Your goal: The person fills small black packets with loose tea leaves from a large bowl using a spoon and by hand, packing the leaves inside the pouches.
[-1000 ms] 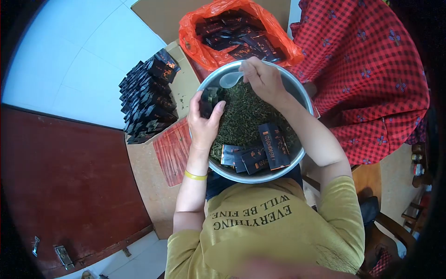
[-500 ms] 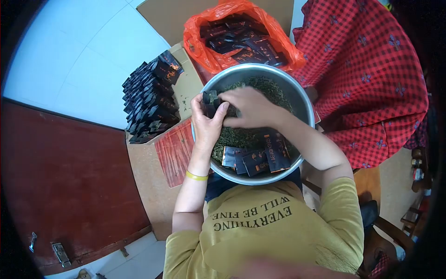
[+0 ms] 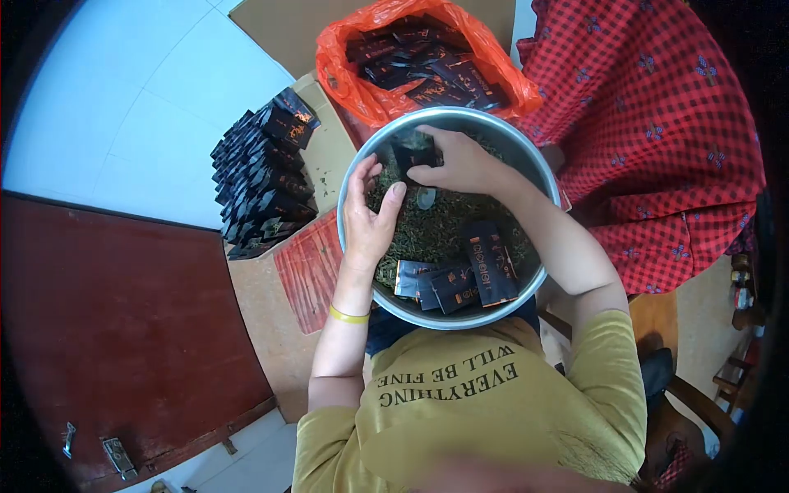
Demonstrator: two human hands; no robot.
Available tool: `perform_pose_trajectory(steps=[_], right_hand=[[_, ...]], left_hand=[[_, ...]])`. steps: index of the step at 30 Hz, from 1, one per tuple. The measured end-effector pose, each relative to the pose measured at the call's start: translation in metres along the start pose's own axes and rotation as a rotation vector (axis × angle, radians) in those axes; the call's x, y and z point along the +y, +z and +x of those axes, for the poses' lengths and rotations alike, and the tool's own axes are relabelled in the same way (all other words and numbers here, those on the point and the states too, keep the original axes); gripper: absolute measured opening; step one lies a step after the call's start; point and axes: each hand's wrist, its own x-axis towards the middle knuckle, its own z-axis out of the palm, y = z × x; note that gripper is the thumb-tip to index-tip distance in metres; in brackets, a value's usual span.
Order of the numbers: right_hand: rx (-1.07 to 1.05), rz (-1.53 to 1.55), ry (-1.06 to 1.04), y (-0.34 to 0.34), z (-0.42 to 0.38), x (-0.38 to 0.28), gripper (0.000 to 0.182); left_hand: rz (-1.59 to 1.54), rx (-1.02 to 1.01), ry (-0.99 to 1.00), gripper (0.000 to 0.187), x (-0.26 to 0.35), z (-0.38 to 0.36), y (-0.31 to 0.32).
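Observation:
A wide metal basin (image 3: pixel 544 177) holds dark green dried leaves (image 3: pixel 427 234) that look like tea. Over its far left part, my right hand (image 3: pixel 464 163) grips a small black packet (image 3: pixel 416 154) with its top open and leaves showing at the mouth. My left hand (image 3: pixel 367 218) is at the basin's left side, fingers curved and apart from the thumb, with nothing in it. A small round translucent piece (image 3: pixel 425 198) lies on the leaves just below the packet. Several black packets with orange print (image 3: pixel 491 263) rest on the leaves at the near side.
An orange plastic bag (image 3: pixel 345 82) full of black packets stands behind the basin. Rows of upright black packets (image 3: pixel 261 177) fill a cardboard tray (image 3: pixel 325 140) at the left. Red checked cloth (image 3: pixel 633 148) hangs at the right. A dark red door (image 3: pixel 123 304) is at far left.
The black packet has passed from my left hand to my right hand and moved slightly right and away from me. My left hand has opened. The round translucent piece now shows on the leaves.

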Motion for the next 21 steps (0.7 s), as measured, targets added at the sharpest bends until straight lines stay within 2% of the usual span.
perform_pose_trajectory(steps=[3,5,9,12,16,19,21], right_hand=[[-0.058,-0.052,-0.001,0.000,0.006,0.011,0.052],[-0.095,-0.087,-0.009,-0.004,0.007,0.010,0.053],[-0.037,0.053,0.008,-0.003,0.002,-0.002,0.045],[-0.262,-0.226,-0.012,0.002,0.003,0.012,0.038],[-0.268,-0.048,-0.162,0.002,0.002,0.016,0.041],[-0.389,-0.128,-0.103,0.003,0.000,0.011,0.037],[-0.441,-0.179,-0.069,-0.002,-0.001,0.006,0.036]], left_hand=[[0.110,-0.082,-0.174,0.050,0.006,0.002,0.000],[0.098,-0.084,-0.159,0.048,0.005,0.003,0.002],[0.098,-0.050,-0.158,0.044,0.000,-0.003,0.000],[0.085,-0.078,-0.127,0.045,0.004,0.002,0.000],[0.073,-0.091,-0.105,0.041,0.013,-0.001,0.000],[0.054,-0.127,0.040,0.032,0.011,0.000,-0.002],[0.061,-0.116,0.017,0.028,0.014,0.000,-0.004]])
